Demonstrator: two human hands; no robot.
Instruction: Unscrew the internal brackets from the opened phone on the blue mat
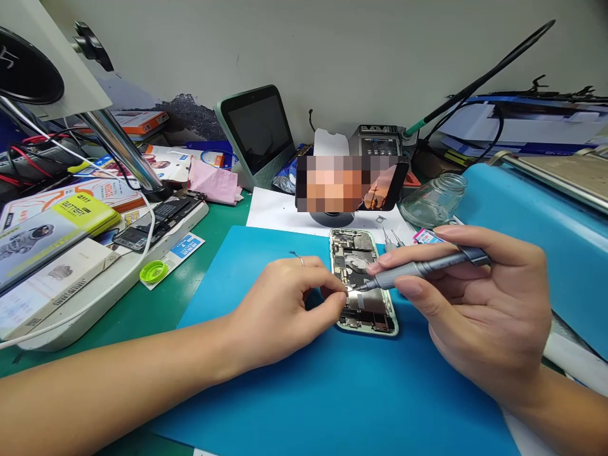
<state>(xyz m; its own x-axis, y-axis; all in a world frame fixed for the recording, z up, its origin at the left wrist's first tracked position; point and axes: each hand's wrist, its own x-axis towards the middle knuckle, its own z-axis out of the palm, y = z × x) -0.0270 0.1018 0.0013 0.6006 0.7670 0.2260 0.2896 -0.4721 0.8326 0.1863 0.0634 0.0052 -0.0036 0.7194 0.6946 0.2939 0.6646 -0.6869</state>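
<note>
An opened smartphone (365, 320) with its inner parts bare lies on a blue mat (342, 399) in front of me. My left hand (289, 304) reaches over its left edge, thumb and forefinger pinched together; whatever is between them is hidden or too small to make out. In my right hand (489, 310) is a slim grey precision screwdriver (420, 268), held like a pen. Its tip points left and down over the middle of the phone, close beside my left fingertips. Whether the tip touches a part, I cannot tell.
Behind the phone are tweezers (390, 240), a glass jar (434, 197) and a phone on a stand (387, 190). A smart display (259, 133) stands further back. On the left, another opened phone (161, 218) and boxes (52, 285) rest around a microscope post (126, 155).
</note>
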